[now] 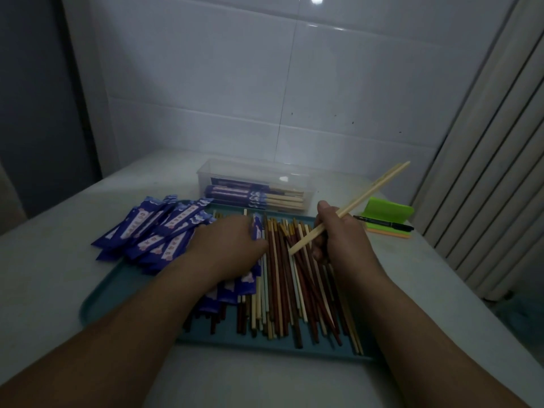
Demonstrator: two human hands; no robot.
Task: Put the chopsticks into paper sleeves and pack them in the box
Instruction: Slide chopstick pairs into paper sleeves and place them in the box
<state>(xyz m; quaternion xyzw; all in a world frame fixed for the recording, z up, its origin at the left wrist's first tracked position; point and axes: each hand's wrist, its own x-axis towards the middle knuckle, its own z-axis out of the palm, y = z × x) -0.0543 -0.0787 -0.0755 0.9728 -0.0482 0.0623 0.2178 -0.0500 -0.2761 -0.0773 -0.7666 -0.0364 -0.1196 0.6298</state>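
A teal tray (pixel 97 301) holds a spread of loose chopsticks (pixel 282 290), pale and dark red-brown. Blue paper sleeves (pixel 153 228) lie heaped on its left side. My right hand (pixel 338 234) grips a pale pair of chopsticks (pixel 371 189) that slants up to the right, its lower tips over the loose pile. My left hand (pixel 226 245) lies palm down at the boundary of sleeves and chopsticks, its fingers curled on a blue sleeve (pixel 257 229). Behind the tray stands a clear plastic box (pixel 223 172) with several sleeved chopsticks inside.
A green holder (pixel 388 210), a black pen (pixel 382 222) and an orange pad lie right of the tray. A white tiled wall rises behind the table and a ribbed radiator (pixel 485 172) stands at the right edge.
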